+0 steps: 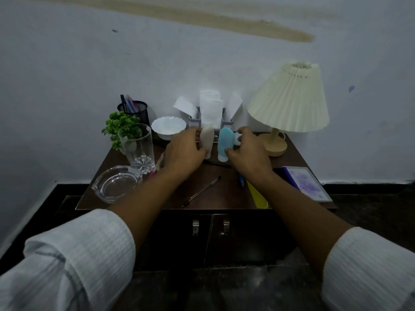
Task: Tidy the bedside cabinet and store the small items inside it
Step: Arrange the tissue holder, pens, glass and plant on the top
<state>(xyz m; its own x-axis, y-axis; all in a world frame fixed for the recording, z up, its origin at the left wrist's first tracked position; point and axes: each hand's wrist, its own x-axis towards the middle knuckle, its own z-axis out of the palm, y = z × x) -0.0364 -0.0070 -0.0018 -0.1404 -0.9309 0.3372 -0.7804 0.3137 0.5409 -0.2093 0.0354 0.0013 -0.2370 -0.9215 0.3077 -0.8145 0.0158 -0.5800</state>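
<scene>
A dark wooden bedside cabinet (215,196) stands against the wall, its two doors (224,239) closed. My left hand (183,153) grips a beige squeeze bottle (207,140) standing cap-down on the top. My right hand (248,153) grips a blue squeeze bottle (224,143) right beside it. Loose on the top lie a black pen (202,190), a blue pen (241,180) half hidden by my right forearm, a yellow ruler (258,197) and a pink item (157,167) under my left wrist.
At the left stand a tall glass (139,147), a glass ashtray (116,185), a small green plant (121,126) and a mesh pen cup (134,110). A white bowl (168,126), a grey holder of white packets (210,113), a pleated lamp (289,102) and a purple framed picture (307,182) fill the rest.
</scene>
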